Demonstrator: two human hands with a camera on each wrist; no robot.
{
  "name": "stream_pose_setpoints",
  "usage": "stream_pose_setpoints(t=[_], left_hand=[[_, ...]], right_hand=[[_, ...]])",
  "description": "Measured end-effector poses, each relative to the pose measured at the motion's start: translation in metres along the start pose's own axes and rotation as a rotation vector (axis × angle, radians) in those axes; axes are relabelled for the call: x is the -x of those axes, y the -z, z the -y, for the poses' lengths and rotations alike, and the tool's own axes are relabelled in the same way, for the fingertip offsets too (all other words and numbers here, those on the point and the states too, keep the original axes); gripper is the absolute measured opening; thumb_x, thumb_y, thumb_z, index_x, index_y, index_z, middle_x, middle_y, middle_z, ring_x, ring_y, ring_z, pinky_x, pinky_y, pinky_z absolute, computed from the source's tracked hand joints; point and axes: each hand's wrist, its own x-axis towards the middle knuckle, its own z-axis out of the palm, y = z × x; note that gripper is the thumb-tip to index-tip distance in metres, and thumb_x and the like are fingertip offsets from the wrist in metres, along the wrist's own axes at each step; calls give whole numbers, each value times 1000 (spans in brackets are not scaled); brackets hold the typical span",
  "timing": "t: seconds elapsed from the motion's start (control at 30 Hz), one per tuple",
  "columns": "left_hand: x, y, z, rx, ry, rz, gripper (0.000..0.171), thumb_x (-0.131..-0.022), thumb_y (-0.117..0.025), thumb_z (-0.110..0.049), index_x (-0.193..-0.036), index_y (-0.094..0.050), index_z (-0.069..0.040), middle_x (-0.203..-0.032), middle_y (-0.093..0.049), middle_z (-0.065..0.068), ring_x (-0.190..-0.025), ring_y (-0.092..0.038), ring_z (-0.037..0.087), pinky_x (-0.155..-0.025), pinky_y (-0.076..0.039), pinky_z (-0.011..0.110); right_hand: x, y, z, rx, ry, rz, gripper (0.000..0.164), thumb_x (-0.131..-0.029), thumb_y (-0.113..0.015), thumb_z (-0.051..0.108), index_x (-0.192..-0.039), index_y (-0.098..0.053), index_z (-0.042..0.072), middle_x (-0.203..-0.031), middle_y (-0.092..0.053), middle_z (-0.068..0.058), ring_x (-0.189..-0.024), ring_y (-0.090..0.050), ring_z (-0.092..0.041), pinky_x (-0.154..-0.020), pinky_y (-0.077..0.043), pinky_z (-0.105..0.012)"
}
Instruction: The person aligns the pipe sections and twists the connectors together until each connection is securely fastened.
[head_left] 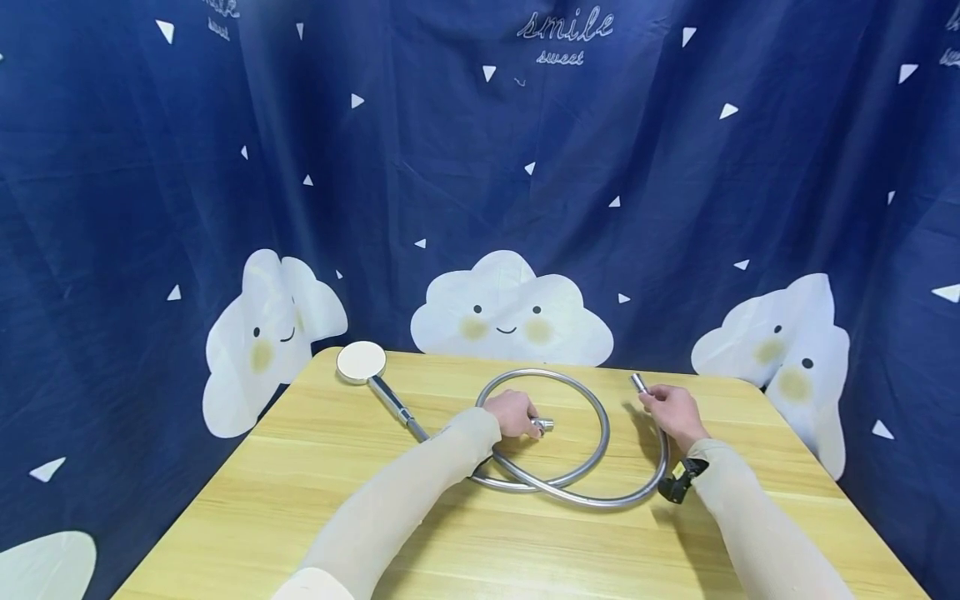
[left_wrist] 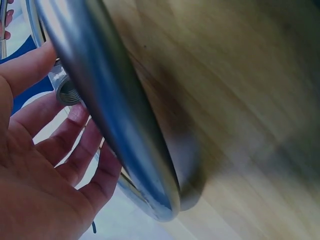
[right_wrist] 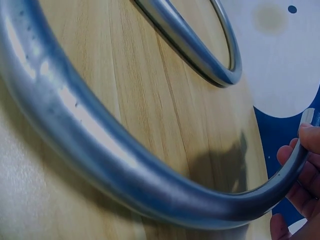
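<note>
My left hand (head_left: 512,412) pinches a small chrome threaded fitting (head_left: 547,424) between thumb and fingertips, just above the table. The fitting's threaded round opening (left_wrist: 67,94) faces the camera in the left wrist view. A grey metallic shower hose (head_left: 603,425) loops across the table and passes beneath my left forearm. On the right, my right hand (head_left: 675,412) grips the hose near its free end, raised off the wood, and the chrome hose end (head_left: 638,382) pokes out past the fingers. The hose's other end joins a handheld shower head (head_left: 362,362) with a white face.
The light wooden table (head_left: 300,500) carries everything. A dark blue curtain (head_left: 450,167) with white clouds and triangles hangs behind and at both sides. A black device (head_left: 678,482) is strapped to my right wrist.
</note>
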Motion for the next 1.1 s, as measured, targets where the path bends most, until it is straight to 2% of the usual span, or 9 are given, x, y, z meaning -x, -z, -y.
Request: stream_pose_setpoints(t=[0.17,0.27,0.5,0.63,0.87,1.1], left_hand=[[-4,-2,2,19,2,-3,30,-82,-82,-38,-109,-79,-24,-108,-75,-9,-97,-62,9,-88,-51,27],[-3,-1,2,23,-1,-9,30,-82,-82,-37,-109,-79,-25,-108,-75,-9,-98,-63,10,-89,-51,28],[4,6,0,53,11,-17,38,-85,-80,-37,-120,-75,-24,-121,-73,-8,-115,-63,14,-100,-49,32],[3,7,1,56,22,-17,43,-84,-81,-39,-124,-73,-24,-126,-70,-8,-119,-62,15,-102,-48,34],[0,11,4,92,36,-13,44,-84,-80,-36,-125,-72,-23,-129,-69,-8,-124,-60,17,-107,-45,36],[2,17,6,54,27,-43,41,-86,-78,-36,-125,-72,-23,-128,-69,-9,-130,-57,17,-109,-44,33]], right_hand=[[-1,-1,0,12,23,4,30,-97,-61,18,-110,-69,-8,-91,-73,-20,-80,-64,-23,-64,-46,-29],[-1,-2,0,19,29,5,29,-98,-61,18,-109,-70,-7,-92,-73,-20,-80,-64,-22,-64,-46,-29],[0,-1,2,35,55,11,28,-98,-61,18,-108,-70,-6,-90,-72,-17,-80,-62,-23,-64,-45,-30],[-1,-1,6,45,81,8,27,-99,-61,17,-110,-71,-6,-90,-72,-17,-82,-61,-25,-66,-46,-31],[0,-3,14,54,93,10,35,-99,-61,16,-124,-67,-7,-99,-75,-20,-95,-68,-33,-71,-49,-30],[1,-5,20,27,94,33,36,-99,-61,17,-126,-66,-6,-107,-74,-22,-99,-67,-32,-73,-50,-30]])
